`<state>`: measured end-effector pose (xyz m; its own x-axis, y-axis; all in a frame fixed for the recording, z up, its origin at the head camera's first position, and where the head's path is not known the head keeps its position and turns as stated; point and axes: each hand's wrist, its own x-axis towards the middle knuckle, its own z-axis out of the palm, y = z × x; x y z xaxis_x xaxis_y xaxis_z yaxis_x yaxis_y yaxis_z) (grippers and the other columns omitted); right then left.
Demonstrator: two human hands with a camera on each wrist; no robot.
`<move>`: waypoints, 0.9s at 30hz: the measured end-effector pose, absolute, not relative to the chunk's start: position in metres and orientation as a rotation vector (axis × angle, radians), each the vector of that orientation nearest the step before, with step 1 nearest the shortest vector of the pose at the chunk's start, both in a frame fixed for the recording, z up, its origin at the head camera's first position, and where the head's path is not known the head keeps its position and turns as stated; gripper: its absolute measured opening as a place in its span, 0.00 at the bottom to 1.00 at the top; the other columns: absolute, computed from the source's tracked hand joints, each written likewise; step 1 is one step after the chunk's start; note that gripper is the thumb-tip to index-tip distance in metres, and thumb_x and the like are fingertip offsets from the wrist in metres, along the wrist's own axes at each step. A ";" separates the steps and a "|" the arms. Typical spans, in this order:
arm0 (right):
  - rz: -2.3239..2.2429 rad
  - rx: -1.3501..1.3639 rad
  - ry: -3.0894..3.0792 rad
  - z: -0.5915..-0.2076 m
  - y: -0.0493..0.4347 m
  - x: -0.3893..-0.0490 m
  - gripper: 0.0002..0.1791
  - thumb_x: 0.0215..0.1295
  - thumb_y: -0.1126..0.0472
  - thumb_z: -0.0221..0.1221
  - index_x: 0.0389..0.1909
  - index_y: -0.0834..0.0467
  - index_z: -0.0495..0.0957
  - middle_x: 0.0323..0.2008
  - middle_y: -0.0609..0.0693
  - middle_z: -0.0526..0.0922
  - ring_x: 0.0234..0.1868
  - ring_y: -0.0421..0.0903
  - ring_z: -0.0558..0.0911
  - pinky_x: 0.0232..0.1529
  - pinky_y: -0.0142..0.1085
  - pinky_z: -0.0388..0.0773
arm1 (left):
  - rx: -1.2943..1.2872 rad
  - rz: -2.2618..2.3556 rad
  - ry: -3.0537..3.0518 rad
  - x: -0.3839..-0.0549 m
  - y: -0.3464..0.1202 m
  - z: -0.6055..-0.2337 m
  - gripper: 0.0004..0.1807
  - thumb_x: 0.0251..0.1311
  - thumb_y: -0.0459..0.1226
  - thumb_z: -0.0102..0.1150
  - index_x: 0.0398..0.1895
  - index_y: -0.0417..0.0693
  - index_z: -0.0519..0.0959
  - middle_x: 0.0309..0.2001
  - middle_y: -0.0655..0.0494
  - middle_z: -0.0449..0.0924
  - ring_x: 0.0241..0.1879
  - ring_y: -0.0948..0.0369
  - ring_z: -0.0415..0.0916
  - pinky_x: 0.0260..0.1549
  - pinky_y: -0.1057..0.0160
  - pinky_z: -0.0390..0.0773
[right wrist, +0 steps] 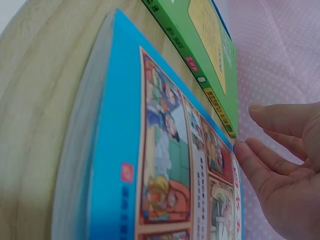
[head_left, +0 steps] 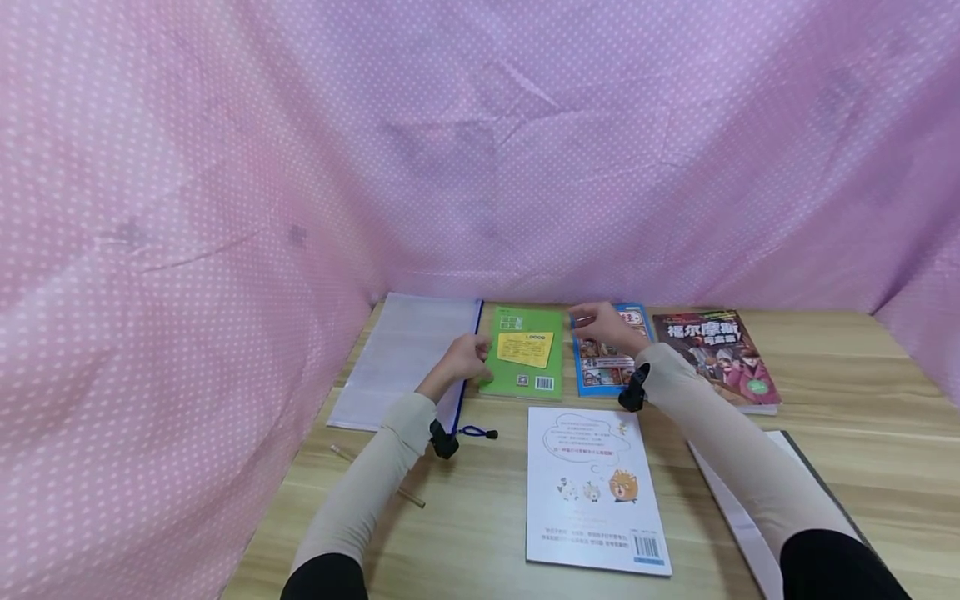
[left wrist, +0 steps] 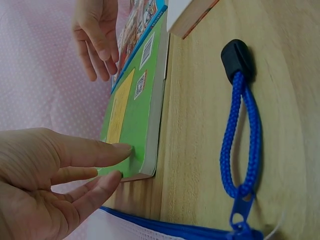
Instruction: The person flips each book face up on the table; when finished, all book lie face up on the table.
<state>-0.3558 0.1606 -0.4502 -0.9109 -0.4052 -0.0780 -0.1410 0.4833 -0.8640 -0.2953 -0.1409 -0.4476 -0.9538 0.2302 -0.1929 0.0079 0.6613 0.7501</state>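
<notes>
A green book (head_left: pixel 525 354) with a yellow panel lies flat near the back of the table. My left hand (head_left: pixel 467 358) is at its left edge; in the left wrist view the thumb (left wrist: pixel 107 154) is over the cover and the fingers are beside the edge, not gripping it. Whether they touch it, I cannot tell. To its right is a blue comic-style book (head_left: pixel 604 382), partly covered in the head view by my right hand (head_left: pixel 611 327). That hand's fingers are extended near the far left corner of the blue book and hold nothing.
A translucent zip pouch (head_left: pixel 412 350) with a blue cord pull (head_left: pixel 474 431) lies left. A maroon book (head_left: pixel 716 358) is at right, a white book (head_left: pixel 588 487) in front. A thin stick (head_left: pixel 411 499) and white sheets (head_left: pixel 738 517) lie partly under the forearms. Pink dotted cloth (head_left: pixel 480 167) hangs behind.
</notes>
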 end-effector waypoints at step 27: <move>-1.385 -0.405 2.437 -0.463 0.146 -0.371 0.34 0.71 0.67 0.59 0.75 0.66 0.62 0.70 0.68 0.69 0.68 0.64 0.72 0.67 0.54 0.76 | 0.119 1.151 2.560 -0.301 -0.145 -0.449 0.44 0.45 0.20 0.74 0.71 0.35 0.70 0.43 0.49 0.75 0.41 0.59 0.70 0.42 0.67 0.79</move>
<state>-0.3706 0.1455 -0.4634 -0.9126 -0.3891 -0.1254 -0.0914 0.4930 -0.8652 -0.3006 -0.1446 -0.4492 -0.9417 0.2089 -0.2638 -0.0587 0.6699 0.7401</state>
